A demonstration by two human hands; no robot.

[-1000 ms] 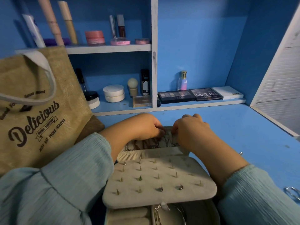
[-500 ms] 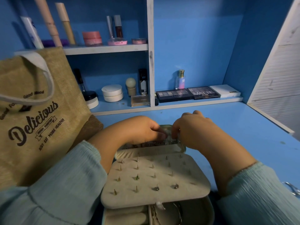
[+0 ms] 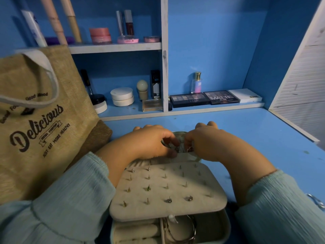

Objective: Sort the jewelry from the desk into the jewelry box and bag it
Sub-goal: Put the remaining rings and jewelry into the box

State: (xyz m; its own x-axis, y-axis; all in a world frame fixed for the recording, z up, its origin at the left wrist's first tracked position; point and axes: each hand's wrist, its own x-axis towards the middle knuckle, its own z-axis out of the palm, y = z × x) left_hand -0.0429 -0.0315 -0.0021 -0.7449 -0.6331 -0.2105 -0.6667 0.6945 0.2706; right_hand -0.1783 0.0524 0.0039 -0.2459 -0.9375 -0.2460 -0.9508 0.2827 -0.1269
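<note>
A cream jewelry box (image 3: 219, 233) lies open on the blue desk in front of me. Its padded earring panel (image 3: 202, 194) carries several studs. Bangles (image 3: 190, 229) lie in the lower tray. Both hands work at the box's far lid section (image 3: 181, 133), where thin chains (image 3: 182, 148) hang. My left hand (image 3: 151, 141) has its fingers curled and pinches at the chains. My right hand (image 3: 207, 140) pinches a small ring-shaped piece beside them. A jute bag (image 3: 35, 120) printed "Delicious" stands at the left.
A metal ring (image 3: 314, 201) lies at the desk's right edge. Shelves behind hold makeup palettes (image 3: 204, 98), a perfume bottle (image 3: 197, 81), white jars (image 3: 122, 96) and tubes. A white slatted panel (image 3: 299, 81) leans at the right.
Both hands stayed at the lid section, fingers shifting slightly among the chains. The view drifted a little; nothing was lifted away.
</note>
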